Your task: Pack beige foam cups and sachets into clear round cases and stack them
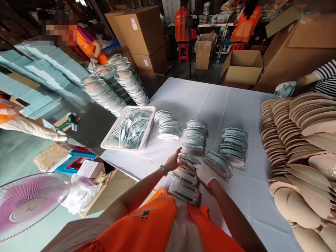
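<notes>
A stack of round, clear-lidded packages (185, 182) stands in front of my body at the near edge of the table. My left hand (172, 162), bare with a bracelet at the wrist, is at the left side of the stack's top, fingers stretched and apart. On the opposite side, my right hand (205, 174) wears a white glove, its fingers closed against the rim of an upper package. Just right of that glove, a short pile of similar packages (217, 164) leans over. Behind my hands stand further package stacks (194, 134), with another stack (233, 145) to the right.
A white basket (107, 140) of small packets sits at the table's left edge. Beige curved pads (280, 140) are piled along the right. Tall package stacks (131, 87) rise beyond the basket. A striped sleeve (325, 75) reaches in at right. A pink fan (34, 199) stands lower left.
</notes>
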The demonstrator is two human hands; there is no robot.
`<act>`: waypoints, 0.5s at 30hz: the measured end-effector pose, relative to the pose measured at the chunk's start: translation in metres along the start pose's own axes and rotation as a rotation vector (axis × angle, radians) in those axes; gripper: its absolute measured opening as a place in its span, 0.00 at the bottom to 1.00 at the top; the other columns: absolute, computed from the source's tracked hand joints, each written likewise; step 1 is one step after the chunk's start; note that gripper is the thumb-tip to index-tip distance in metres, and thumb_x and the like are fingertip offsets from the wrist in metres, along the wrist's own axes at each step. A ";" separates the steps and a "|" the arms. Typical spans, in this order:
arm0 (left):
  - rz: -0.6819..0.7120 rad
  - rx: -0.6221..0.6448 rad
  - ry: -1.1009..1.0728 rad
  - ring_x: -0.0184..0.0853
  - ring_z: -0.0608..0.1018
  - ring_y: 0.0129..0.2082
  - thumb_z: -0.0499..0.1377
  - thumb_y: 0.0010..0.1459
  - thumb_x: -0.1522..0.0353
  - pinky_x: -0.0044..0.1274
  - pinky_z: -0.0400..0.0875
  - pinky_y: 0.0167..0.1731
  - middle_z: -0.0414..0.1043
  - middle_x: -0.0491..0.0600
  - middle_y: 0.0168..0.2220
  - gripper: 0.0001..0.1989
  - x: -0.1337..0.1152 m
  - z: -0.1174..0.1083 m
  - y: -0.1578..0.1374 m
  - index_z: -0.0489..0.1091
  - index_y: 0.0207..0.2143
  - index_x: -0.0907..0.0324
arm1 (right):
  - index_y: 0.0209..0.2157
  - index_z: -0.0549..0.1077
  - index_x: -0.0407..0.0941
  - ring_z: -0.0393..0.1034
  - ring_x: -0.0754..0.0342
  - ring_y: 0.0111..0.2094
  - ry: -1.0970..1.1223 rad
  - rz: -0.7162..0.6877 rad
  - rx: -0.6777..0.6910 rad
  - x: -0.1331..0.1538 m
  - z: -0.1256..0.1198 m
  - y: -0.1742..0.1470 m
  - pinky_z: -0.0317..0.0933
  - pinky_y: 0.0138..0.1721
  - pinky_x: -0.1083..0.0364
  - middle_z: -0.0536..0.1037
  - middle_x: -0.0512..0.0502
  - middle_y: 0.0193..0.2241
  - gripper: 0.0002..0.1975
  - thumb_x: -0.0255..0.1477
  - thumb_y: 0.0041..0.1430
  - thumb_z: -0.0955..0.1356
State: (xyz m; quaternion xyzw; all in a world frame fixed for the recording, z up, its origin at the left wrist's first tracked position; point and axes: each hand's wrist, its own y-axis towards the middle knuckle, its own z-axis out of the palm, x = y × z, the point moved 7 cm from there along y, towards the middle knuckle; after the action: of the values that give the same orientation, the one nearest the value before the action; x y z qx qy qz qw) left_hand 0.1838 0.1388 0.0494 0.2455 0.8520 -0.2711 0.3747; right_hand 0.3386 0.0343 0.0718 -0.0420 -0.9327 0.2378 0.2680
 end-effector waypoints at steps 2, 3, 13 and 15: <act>0.020 0.006 0.015 0.49 0.70 0.62 0.65 0.59 0.57 0.38 0.67 0.58 0.60 0.60 0.66 0.43 -0.001 -0.002 0.002 0.47 0.70 0.53 | 0.51 0.77 0.43 0.71 0.52 0.50 0.138 -0.069 -0.088 -0.011 -0.001 -0.002 0.60 0.54 0.56 0.79 0.41 0.48 0.23 0.21 0.60 0.58; 0.016 0.012 0.035 0.48 0.71 0.61 0.64 0.60 0.58 0.38 0.67 0.58 0.60 0.59 0.66 0.40 0.000 -0.002 0.003 0.51 0.70 0.53 | 0.51 0.76 0.42 0.70 0.51 0.52 0.211 -0.090 -0.189 -0.020 -0.003 -0.005 0.60 0.56 0.54 0.78 0.40 0.49 0.23 0.22 0.59 0.59; 0.258 0.023 0.326 0.51 0.60 0.68 0.54 0.65 0.58 0.49 0.55 0.63 0.59 0.56 0.67 0.26 -0.019 0.010 -0.014 0.60 0.64 0.50 | 0.34 0.77 0.48 0.73 0.51 0.36 0.396 0.028 -0.837 -0.080 0.016 -0.110 0.68 0.42 0.52 0.79 0.44 0.33 0.12 0.32 0.62 0.62; 0.290 0.051 0.358 0.49 0.64 0.64 0.53 0.65 0.59 0.48 0.54 0.63 0.63 0.54 0.64 0.25 -0.035 0.019 -0.014 0.61 0.64 0.49 | 0.31 0.78 0.47 0.73 0.50 0.35 0.210 0.237 -0.927 -0.117 -0.018 -0.152 0.67 0.43 0.52 0.79 0.44 0.31 0.13 0.34 0.63 0.63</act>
State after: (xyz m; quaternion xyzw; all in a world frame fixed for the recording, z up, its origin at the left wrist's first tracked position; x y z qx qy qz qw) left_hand 0.2053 0.1090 0.0692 0.4191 0.8535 -0.1877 0.2462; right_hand 0.4554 -0.1167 0.0995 -0.2865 -0.8971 -0.1790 0.2849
